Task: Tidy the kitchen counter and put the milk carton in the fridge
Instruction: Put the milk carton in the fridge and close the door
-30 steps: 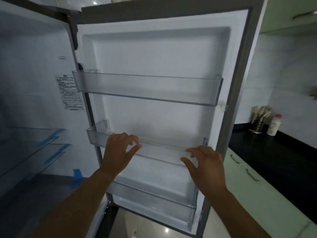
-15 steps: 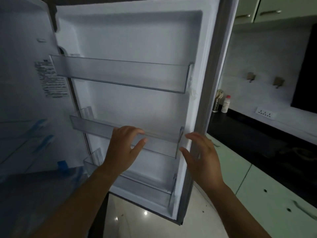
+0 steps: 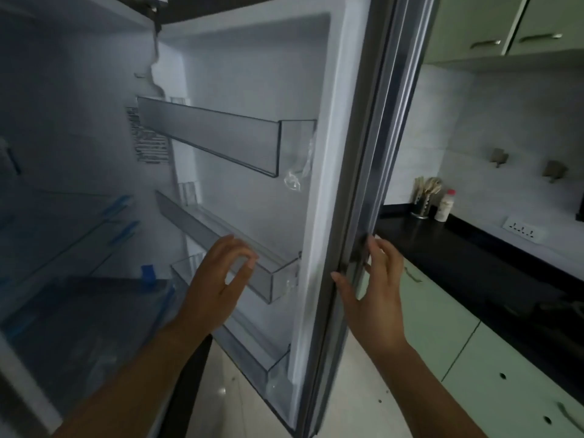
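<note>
The fridge door (image 3: pixel 319 159) stands open in front of me, its clear door shelves (image 3: pixel 221 140) bare. My left hand (image 3: pixel 218 286) hovers in front of the middle door shelf (image 3: pixel 271 276), fingers apart and holding nothing. My right hand (image 3: pixel 376 289) is at the door's outer edge (image 3: pixel 373 184), thumb on the inner side and fingers curling around the edge. The fridge interior (image 3: pixel 69 216) at the left shows glass shelves with blue tape. No milk carton is in view.
A black counter (image 3: pixel 467 260) runs along the right with pale green cabinets (image 3: pixel 442 327) below and above. A utensil holder (image 3: pixel 423 197) and a white bottle (image 3: pixel 444 207) stand at its far end. A wall socket (image 3: pixel 523 232) sits behind. Tiled floor lies below the door.
The door has swung toward the left in my view. My right hand moved from the middle door shelf to the door's outer edge; my left hand stays near that shelf.
</note>
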`<move>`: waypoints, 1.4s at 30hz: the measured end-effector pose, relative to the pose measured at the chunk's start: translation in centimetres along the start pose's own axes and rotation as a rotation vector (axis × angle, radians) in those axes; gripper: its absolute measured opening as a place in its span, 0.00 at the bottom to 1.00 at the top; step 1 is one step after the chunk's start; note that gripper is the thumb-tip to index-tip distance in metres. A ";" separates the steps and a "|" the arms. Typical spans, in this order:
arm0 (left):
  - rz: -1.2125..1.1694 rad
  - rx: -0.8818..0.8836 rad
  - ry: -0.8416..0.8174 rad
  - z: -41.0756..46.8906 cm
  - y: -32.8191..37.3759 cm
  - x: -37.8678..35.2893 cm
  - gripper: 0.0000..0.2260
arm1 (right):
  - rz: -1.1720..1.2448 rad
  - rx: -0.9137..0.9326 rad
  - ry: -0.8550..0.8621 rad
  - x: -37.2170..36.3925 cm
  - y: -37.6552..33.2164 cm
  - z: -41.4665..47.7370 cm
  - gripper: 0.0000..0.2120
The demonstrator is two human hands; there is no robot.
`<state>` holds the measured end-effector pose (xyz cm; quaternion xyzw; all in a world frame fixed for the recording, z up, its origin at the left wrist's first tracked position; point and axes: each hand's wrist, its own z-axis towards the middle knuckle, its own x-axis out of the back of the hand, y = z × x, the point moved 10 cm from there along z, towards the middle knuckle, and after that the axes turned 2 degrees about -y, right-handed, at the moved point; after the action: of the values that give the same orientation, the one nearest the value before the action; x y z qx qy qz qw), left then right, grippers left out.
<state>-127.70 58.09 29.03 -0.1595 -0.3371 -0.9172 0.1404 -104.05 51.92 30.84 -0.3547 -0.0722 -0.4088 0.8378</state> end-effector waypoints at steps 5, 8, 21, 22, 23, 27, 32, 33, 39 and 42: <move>0.086 0.071 0.046 -2.4 1.6 0.8 0.14 | 0.153 -0.104 -0.165 -1.6 1.0 -1.3 0.39; 0.145 0.110 0.083 -3.7 2.6 1.7 0.11 | 0.210 -0.063 -0.211 -1.9 -0.1 -1.5 0.39; 0.899 0.392 0.287 -11.5 8.2 13.2 0.17 | 0.537 0.195 -0.328 -6.7 -9.5 -6.1 0.29; 0.926 0.386 0.308 -12.0 8.8 14.5 0.17 | 0.565 0.205 -0.333 -7.2 -10.5 -6.6 0.30; 0.950 0.384 0.331 -12.5 9.3 15.7 0.17 | 0.591 0.209 -0.339 -7.8 -11.6 -7.0 0.30; 1.024 0.358 0.413 -13.6 10.0 21.2 0.20 | 0.596 0.189 -0.313 -10.0 -14.4 -8.5 0.29; 0.969 0.344 0.438 -14.5 7.7 27.5 0.28 | 0.553 0.150 -0.247 -12.3 -18.1 -10.3 0.31; 0.960 0.334 0.415 -14.5 6.9 28.3 0.29 | 0.545 0.137 -0.237 -12.8 -19.1 -10.7 0.31; 0.887 0.146 0.256 -14.4 3.5 30.5 0.28 | 0.503 0.096 -0.165 -16.3 -24.5 -12.7 0.27; 0.908 0.039 0.234 -14.6 2.8 30.9 0.27 | 0.438 0.030 -0.138 -17.7 -25.3 -13.2 0.26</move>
<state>-157.62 41.73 32.08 -0.1839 -0.2323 -0.7683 0.5673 -136.49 44.03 27.39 -0.3766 -0.0568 -0.1910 0.9047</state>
